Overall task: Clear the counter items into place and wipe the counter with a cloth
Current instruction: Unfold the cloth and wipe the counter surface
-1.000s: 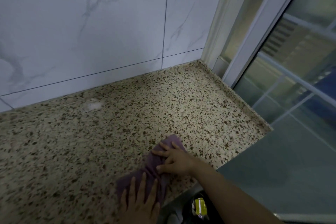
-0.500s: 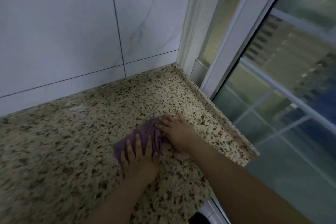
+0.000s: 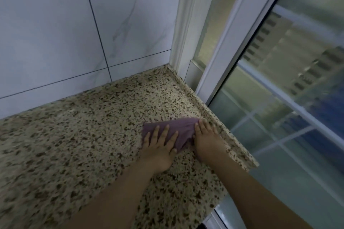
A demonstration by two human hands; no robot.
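Note:
A purple cloth point(image 3: 178, 128) lies bunched on the speckled granite counter point(image 3: 74, 145), close to the counter's raised right edge. My left hand point(image 3: 160, 145) presses flat on the cloth's left part, fingers spread and pointing toward the wall. My right hand point(image 3: 206, 135) rests on the cloth's right end, fingers on the fabric beside the raised edge. Both forearms reach in from the bottom of the view.
A white marble-look tiled wall point(image 3: 83, 24) backs the counter. A white window frame point(image 3: 223, 42) and glass pane point(image 3: 288, 98) run along the right side. The counter's raised lip point(image 3: 214, 113) borders the window side.
Both hands have pushed the cloth away from the near edge, farther across the counter toward its right raised lip. The view has swung right toward the window.

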